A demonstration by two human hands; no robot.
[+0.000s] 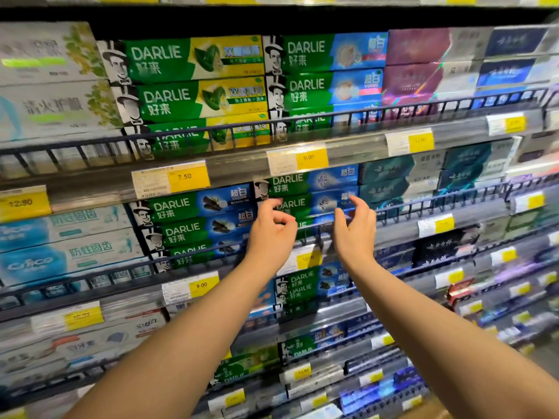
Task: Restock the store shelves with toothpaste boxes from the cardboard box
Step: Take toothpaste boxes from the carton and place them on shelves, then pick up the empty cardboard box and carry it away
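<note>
Green-and-blue Darlie toothpaste boxes (305, 182) lie stacked on the middle shelf behind a dark wire rail (423, 199). My left hand (272, 234) is raised at the left end of the second box in that stack (314, 204), its fingers loosely curled and gripping nothing. At that box's right end, my right hand (357, 231) has relaxed, curved fingers, with the fingertips at or just off the box. Both hands are empty. The cardboard box is out of view.
More Darlie boxes (193, 219) are stacked to the left, and green-and-yellow ones (193, 77) fill the shelf above. Teal boxes (402, 179) stand to the right. Yellow price tags (311, 158) line every shelf edge. Lower shelves (302, 325) sit under my forearms.
</note>
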